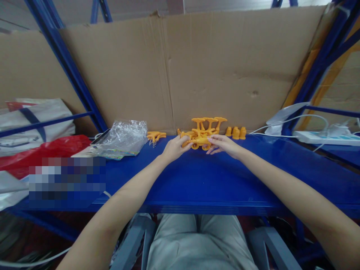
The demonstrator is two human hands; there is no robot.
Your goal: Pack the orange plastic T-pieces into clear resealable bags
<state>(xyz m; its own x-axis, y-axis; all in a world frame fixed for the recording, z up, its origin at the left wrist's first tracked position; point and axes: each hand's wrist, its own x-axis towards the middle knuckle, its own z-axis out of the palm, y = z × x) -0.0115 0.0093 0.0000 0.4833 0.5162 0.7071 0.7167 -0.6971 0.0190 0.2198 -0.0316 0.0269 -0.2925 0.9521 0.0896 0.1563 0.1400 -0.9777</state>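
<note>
A yellow-orange plastic toy with small wheels [201, 141] is held between both hands at the back of the blue table. My left hand [174, 147] is closed round its left end, thumb at the near side. My right hand [223, 144] pinches the right end with thumb and index finger, while the lower fingers curl loosely beneath. Just behind the toy stand several yellow-orange pieces with flat, wide tops [221, 120], partly hidden by it. Several small bell-shaped orange pieces [235, 132] sit to the right. Left of my left hand lie branched orange pieces [156, 135] with small metal springs by them.
Clear plastic bags [123, 138] lie on the blue table [202, 183] at the left, beside a red bag [56, 152]. A cardboard wall [225, 67] closes the back. White cables and a power strip [329, 138] are at the right, near the blue rack post [317, 67].
</note>
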